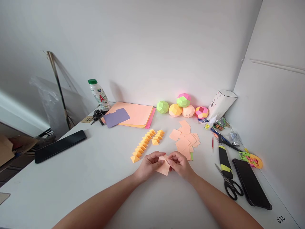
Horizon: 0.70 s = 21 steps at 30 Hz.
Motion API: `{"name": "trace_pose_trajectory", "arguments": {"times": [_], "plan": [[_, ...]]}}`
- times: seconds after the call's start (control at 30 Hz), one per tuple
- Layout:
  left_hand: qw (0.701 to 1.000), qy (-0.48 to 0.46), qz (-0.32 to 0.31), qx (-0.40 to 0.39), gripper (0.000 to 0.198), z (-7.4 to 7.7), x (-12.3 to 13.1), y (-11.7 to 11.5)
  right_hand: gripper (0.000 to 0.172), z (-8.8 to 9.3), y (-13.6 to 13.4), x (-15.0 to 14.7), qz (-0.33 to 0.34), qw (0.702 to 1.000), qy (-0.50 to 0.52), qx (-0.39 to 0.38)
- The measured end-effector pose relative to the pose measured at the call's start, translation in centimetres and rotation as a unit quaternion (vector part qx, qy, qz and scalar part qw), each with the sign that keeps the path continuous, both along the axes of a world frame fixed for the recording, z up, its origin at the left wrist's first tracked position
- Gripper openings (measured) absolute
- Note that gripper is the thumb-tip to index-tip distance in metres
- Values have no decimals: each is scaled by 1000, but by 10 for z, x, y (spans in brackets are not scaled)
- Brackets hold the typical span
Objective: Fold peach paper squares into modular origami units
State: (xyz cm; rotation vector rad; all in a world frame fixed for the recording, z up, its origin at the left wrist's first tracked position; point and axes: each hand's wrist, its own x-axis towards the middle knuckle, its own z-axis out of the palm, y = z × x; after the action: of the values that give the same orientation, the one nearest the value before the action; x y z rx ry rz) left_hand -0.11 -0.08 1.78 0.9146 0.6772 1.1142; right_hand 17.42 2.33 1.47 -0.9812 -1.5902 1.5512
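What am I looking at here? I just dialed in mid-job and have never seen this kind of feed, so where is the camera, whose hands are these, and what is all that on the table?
There is no machine here: a person works with two bare hands, and the single picture comes from a camera worn on their head, looking forward and down.

The left hand and right hand meet over the white table, both pinching one peach paper square between the fingers.

Behind the hands lie a row of folded orange pieces and a loose pile of peach squares. At the wall sit five colored paper balls, a stack of paper sheets and a bottle.

To the right are a utility knife, scissors, a dark phone and a glue bottle. On the left is a long black flat object; I cannot tell what it is.
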Motion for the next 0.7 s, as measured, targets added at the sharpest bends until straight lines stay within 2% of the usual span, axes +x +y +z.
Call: {"name": "trace_pose_trajectory", "arguments": {"times": [0.2, 0.43, 0.7], "plan": [[999, 26, 27, -1, 26, -5, -2, 0, 17, -3, 0, 1, 4, 1000, 5, 4], [999, 29, 24, -11, 29, -1, -1, -1, 19, -1, -1, -1, 0, 1000, -5, 4], [997, 44, 29, -48, 35, -5, -1, -2, 20, -2, -3, -2, -1, 999, -29, 18]]}}
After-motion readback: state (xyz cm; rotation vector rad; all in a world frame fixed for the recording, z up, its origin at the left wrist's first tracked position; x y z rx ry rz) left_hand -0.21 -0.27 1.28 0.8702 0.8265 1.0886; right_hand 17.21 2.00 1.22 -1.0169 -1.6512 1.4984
